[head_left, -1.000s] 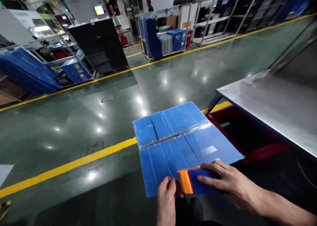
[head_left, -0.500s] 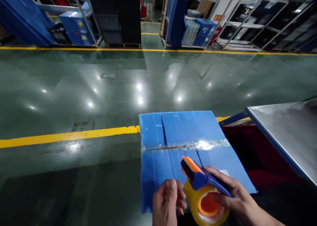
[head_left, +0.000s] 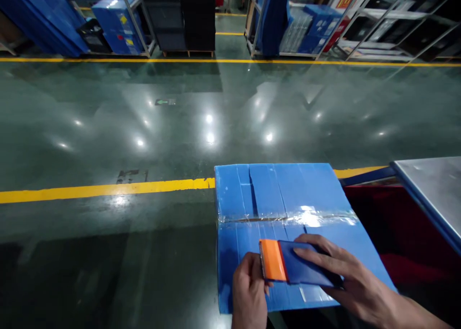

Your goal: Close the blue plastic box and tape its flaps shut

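My right hand [head_left: 355, 276] grips a tape dispenser [head_left: 306, 261] with an orange front and a dark blue body. The dispenser lies over the near half of a blue box [head_left: 248, 189], its orange end pointing left; its tape roll is hidden underneath. My left hand [head_left: 250, 288] is closed, its curled fingers right beside the dispenser's orange end. Whatever they pinch, if anything, is hidden. A strip of shiny clear tape [head_left: 309, 217] runs across the box top along the seam between its flaps.
On the right stands a metal-topped table [head_left: 435, 185] with a dark red surface below it. Yellow lines [head_left: 108, 189] cross the glossy green floor [head_left: 144, 141]. Along the far side are racks [head_left: 144, 26] with blue boxes [head_left: 118, 24] and black stacked containers [head_left: 196, 21].
The dispenser has been turned over, so its yellow tape roll no longer shows and its blue back faces up. My left hand is closer to its orange end. The view has shifted slightly.
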`<act>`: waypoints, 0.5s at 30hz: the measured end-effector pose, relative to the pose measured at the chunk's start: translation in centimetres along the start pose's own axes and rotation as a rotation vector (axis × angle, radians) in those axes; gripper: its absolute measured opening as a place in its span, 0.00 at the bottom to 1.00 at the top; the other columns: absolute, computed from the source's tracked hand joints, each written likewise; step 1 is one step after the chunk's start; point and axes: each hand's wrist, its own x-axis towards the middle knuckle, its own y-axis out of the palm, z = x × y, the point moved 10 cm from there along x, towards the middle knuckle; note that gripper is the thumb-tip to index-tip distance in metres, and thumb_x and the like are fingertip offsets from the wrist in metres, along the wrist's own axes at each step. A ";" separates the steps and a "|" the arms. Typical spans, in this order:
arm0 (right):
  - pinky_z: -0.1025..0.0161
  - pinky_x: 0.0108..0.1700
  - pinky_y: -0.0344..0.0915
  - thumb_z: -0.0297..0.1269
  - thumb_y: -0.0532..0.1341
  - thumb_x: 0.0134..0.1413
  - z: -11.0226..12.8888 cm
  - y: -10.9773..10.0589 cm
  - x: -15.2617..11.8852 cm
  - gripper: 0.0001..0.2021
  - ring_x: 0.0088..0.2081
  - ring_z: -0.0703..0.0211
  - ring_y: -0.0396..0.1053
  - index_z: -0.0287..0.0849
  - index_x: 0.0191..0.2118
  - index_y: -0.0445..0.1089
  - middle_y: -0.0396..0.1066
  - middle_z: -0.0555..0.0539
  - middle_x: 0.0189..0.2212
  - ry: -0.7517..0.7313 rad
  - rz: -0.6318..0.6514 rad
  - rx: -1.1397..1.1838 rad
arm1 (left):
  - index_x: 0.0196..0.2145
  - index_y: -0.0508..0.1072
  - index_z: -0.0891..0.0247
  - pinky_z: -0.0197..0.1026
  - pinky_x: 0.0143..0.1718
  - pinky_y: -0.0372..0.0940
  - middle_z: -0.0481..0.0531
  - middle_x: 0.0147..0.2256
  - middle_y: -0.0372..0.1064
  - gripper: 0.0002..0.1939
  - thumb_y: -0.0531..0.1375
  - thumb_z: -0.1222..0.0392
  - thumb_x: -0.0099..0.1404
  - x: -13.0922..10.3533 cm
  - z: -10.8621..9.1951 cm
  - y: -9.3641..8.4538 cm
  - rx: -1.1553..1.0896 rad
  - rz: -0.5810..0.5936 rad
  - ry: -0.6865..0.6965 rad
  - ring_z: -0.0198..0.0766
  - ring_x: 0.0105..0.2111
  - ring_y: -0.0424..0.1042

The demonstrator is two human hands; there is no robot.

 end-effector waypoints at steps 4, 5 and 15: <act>0.48 0.48 0.76 0.22 0.53 0.55 -0.3 1.4 0.4 0.37 0.56 0.45 0.68 0.55 0.70 0.54 0.61 0.40 0.61 -0.114 0.091 -0.193 | 0.26 0.64 0.57 0.42 0.35 0.58 0.52 0.28 0.68 0.14 0.48 0.53 0.67 1.8 -1.2 -5.3 0.385 -0.105 0.112 0.40 0.30 0.66; 0.47 0.49 0.76 0.22 0.53 0.55 -0.7 1.4 0.3 0.37 0.56 0.44 0.67 0.54 0.70 0.53 0.60 0.39 0.62 -0.146 0.102 -0.248 | 0.25 0.63 0.57 0.42 0.34 0.57 0.51 0.27 0.67 0.14 0.49 0.53 0.66 2.9 -1.1 -7.2 0.414 -0.107 0.120 0.40 0.29 0.65; 0.48 0.44 0.76 0.20 0.51 0.56 -3.9 1.5 1.1 0.34 0.51 0.46 0.70 0.52 0.65 0.62 0.67 0.39 0.55 -0.202 -0.017 -0.470 | 0.30 0.69 0.63 0.42 0.36 0.62 0.45 0.26 0.63 0.17 0.51 0.51 0.72 15.4 5.8 -19.2 0.566 -0.142 0.050 0.36 0.29 0.65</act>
